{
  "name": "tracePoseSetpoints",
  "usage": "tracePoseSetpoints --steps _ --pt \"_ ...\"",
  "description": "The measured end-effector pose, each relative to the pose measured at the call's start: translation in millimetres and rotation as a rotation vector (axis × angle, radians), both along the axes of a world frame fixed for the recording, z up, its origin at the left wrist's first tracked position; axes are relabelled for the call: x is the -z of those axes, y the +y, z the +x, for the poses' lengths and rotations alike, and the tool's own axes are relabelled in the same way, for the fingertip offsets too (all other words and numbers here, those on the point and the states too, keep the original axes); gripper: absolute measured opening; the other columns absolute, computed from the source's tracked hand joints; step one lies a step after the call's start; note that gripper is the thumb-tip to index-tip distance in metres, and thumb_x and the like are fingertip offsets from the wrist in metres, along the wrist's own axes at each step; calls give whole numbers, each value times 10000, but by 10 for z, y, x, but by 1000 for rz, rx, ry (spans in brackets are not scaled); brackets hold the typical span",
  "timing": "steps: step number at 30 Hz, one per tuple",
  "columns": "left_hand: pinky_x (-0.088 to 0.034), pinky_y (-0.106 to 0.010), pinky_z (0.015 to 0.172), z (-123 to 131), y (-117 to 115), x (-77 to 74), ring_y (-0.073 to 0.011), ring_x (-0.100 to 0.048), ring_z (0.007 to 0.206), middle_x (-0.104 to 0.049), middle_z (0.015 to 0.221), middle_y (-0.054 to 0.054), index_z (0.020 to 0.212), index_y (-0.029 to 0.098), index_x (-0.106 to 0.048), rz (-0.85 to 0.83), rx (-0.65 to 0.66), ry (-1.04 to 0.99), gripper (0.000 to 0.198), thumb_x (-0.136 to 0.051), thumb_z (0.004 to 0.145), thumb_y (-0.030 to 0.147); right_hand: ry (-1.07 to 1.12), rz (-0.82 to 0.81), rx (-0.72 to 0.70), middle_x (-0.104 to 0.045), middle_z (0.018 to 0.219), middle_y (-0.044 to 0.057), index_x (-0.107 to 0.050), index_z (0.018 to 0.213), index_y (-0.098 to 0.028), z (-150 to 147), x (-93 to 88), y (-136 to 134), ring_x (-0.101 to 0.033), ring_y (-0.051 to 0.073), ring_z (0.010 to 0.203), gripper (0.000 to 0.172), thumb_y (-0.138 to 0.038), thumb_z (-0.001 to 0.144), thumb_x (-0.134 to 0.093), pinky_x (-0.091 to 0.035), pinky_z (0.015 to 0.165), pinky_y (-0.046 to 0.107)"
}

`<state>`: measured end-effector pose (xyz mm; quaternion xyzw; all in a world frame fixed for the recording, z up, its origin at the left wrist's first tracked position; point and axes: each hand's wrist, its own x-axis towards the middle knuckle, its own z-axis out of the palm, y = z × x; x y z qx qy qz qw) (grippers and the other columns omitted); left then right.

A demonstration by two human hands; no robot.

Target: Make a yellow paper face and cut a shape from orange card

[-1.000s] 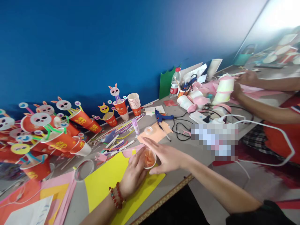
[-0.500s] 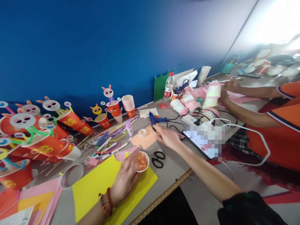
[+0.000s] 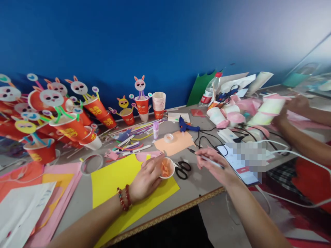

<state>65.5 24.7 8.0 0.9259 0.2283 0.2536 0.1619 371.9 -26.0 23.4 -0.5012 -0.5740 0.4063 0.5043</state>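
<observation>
My left hand [image 3: 148,177] lies on a sheet of yellow paper [image 3: 111,182], fingers stretched out flat against the near side of a white paper cup [image 3: 169,173] with orange paper scraps [image 3: 167,167] in it. The fingers hide part of the cup's rim. A slim pen [image 3: 210,160] with a dark tip is held in my right hand [image 3: 216,165], over the table to the right of black-handled scissors [image 3: 183,169]. Beyond the cup are a peach paper sheet [image 3: 177,144] with a tape roll [image 3: 168,138] on it and a blue glue gun [image 3: 187,126].
Rabbit-faced red cups [image 3: 68,127] crowd the left, near stacked pink paper [image 3: 63,199]. Markers and pipe cleaners [image 3: 131,137] lie mid-table beside a glue stick [image 3: 155,131]. To the right are a phone [image 3: 238,163], cables and a co-worker's hand [image 3: 281,120] on pink-and-white cups [image 3: 269,108].
My right hand has drawn back toward me from beside the glue gun, with the pen now lying across its fingers. My left hand stays by the cup. The view has swung left.
</observation>
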Motion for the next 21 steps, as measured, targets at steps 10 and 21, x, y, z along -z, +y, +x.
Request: tracePoseSetpoints --steps 10,21 --pt "-379 -515 1075 -14 6 85 -301 -365 1392 -328 1552 -168 1175 191 -549 -24 6 13 222 -497 964 231 -428 319 -138 -718 766 17 -661 949 -241 -798 -89 -477 -674 166 667 132 -141 872 -621 -514 641 262" --pt "-355 -492 1097 -46 14 22 -301 -354 1407 -333 1552 -180 1279 174 -496 -23 47 37 320 -462 967 237 -581 369 -203 -636 703 26 -575 942 -214 -1104 119 -339 -592 161 598 130 -112 909 -501 -448 595 273"
